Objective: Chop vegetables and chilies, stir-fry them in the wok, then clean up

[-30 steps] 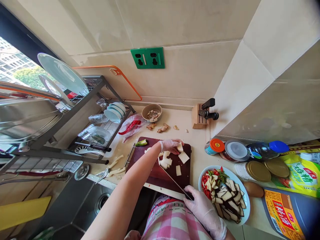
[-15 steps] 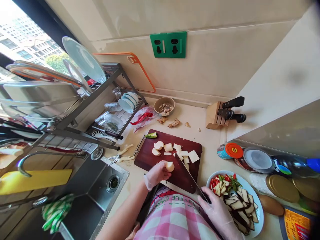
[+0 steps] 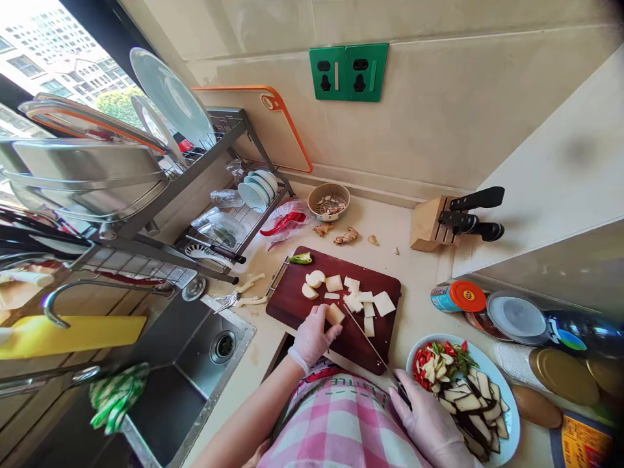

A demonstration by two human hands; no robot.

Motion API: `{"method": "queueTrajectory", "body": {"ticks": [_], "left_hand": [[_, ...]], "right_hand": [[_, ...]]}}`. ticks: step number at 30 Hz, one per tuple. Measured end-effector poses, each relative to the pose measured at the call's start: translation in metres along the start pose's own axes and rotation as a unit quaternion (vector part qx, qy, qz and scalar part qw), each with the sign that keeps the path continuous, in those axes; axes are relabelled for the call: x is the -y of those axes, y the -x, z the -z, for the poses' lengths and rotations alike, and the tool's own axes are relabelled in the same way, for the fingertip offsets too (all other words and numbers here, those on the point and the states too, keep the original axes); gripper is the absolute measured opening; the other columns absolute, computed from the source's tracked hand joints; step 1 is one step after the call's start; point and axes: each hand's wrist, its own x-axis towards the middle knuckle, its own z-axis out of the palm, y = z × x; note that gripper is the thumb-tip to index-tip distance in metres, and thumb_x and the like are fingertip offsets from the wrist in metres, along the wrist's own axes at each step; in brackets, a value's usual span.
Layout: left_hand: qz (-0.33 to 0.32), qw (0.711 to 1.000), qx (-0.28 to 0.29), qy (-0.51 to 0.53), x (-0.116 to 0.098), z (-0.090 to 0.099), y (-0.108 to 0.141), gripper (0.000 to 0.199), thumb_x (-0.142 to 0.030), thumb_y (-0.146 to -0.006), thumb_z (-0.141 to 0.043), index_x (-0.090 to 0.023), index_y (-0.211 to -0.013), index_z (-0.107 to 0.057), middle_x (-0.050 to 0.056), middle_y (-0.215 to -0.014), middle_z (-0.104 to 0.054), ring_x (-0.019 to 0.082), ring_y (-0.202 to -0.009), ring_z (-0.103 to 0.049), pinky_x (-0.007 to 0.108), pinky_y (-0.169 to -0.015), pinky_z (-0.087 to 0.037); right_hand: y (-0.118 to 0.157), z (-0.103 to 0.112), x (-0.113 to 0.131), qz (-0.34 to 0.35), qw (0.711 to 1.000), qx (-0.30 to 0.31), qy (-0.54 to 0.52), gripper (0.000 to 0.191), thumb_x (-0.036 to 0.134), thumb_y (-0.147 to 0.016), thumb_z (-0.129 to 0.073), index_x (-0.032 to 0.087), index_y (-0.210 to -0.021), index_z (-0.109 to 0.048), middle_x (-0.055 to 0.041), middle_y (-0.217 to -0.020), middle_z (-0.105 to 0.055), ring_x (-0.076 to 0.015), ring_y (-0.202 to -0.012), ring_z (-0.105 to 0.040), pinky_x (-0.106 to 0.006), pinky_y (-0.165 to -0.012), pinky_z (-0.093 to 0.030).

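My gloved left hand is closed on a pale vegetable chunk at the near side of the dark red cutting board. In my gloved right hand is the handle of a kitchen knife, whose blade slants across the board with its tip beside the chunk. Flat white slices lie right of and beyond the blade tip. Other pale chunks sit at the back left of the board, near a piece of green pepper.
By my right hand stands a plate of cut vegetables. Jars and a knife block are farther right. Ginger and a small basket lie behind the board. At left are scissors, a sink and a dish rack.
My left hand has turned the chunk and set its fingers differently around it. The knife stays in my right hand, blade still low over the board. The whole view has shifted slightly.
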Motion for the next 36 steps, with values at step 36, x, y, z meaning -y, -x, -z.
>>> {"method": "queueTrajectory", "body": {"ticks": [36], "left_hand": [[-0.055, 0.998, -0.025, -0.019, 0.005, -0.023, -0.008, 0.04, -0.023, -0.08, -0.055, -0.016, -0.117, -0.044, 0.011, -0.109, -0.055, 0.022, -0.098, -0.057, 0.035, -0.084, -0.049]], "right_hand": [[-0.037, -0.005, 0.038, 0.042, 0.984, 0.034, 0.169, 0.021, 0.014, -0.089, -0.043, 0.023, -0.099, -0.059, -0.0018, -0.078, -0.072, -0.0159, -0.065, -0.069, -0.025, -0.047, -0.029]]}}
